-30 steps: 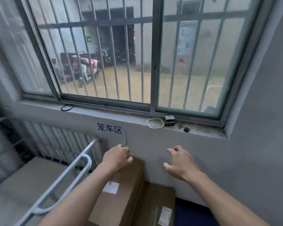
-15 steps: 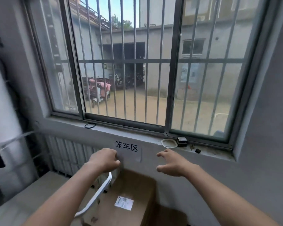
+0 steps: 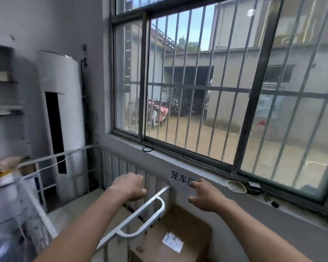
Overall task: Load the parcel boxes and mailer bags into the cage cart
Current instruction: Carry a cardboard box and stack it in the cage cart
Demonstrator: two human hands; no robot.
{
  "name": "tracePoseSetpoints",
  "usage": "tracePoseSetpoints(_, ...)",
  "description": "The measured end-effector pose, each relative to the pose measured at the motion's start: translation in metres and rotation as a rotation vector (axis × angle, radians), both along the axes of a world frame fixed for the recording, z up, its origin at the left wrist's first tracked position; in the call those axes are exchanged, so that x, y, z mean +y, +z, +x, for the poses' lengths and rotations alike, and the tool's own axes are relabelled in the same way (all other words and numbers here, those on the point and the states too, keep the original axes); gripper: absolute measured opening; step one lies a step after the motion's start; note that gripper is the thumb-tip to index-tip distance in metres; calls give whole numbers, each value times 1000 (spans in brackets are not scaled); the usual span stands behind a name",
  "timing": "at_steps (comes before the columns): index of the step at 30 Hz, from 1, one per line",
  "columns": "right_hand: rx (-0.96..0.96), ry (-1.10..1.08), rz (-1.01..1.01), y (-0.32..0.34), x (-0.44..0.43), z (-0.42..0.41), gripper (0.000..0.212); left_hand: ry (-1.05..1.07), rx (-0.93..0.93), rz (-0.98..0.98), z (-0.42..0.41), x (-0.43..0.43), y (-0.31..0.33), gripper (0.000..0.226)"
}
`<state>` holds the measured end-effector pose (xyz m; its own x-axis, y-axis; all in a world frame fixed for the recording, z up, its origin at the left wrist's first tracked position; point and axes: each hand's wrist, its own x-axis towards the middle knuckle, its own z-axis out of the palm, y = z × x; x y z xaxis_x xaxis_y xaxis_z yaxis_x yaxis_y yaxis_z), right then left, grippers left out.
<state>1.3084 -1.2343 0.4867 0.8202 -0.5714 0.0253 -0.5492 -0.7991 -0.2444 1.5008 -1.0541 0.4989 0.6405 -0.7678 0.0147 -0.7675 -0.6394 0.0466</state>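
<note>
Cage cart rail [image 3: 140, 218]: a pale metal bar with a looped handle beneath it; it runs slantwise from the wall down towards the camera; every place below is told from this rail.
Left hand [image 3: 129, 187]: just above and left of the rail; back of the hand up, fingers curled under into a fist with nothing in them; it does not appear to touch the rail.
Right hand [image 3: 206, 197]: up and right of the rail, in the air over the box; fingers bent and spread, thumb out to the side, gripping nothing.
Parcel box [image 3: 187, 227]: brown cardboard, just right of the rail and below it, close against the wall; neither hand touches it.
Label [image 3: 172, 242]: white, stuck on the box top, right of the rail's looped handle.
Paper sign [image 3: 179, 178]: on the wall at the rail's far end, black characters on it; the right hand's fingertips cover its right edge.
Window sill [image 3: 178, 162]: grey ledge above the rail's far end.
Black ring [image 3: 147, 149]: lies on the sill, straight above the rail.
White ring [image 3: 235, 186]: on the sill far right of the rail; a small black box [image 3: 254, 187] just beside it.
Barred window [image 3: 197, 91]: above the sill, a yard and buildings beyond.
White cabinet unit [image 3: 62, 110]: tall, upright, well left of the rail.
Shelf [image 3: 6, 110]: farther left again, blurred; its contents cannot be told.
</note>
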Motion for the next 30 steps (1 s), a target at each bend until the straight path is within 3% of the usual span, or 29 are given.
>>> tracePoseSetpoints(10, -190, 170, -78, 4, 27, 21, 55, 192, -11, 14, -24, 55, 15, 43)
tracePoseSetpoints(17, -185, 299, -53, -7, 63, 24, 55, 339, -91, -42, -63, 94, 14, 38)
tracePoseSetpoints(23, -212, 493, 53, -10, 136, 28, 58, 722, 22, -329, -122, 211, 4, 55)
tracePoseSetpoints(30, -233, 834, 166, -14, 275, 0, 50, 1121, -66, -272, -239, 368, -7, 53)
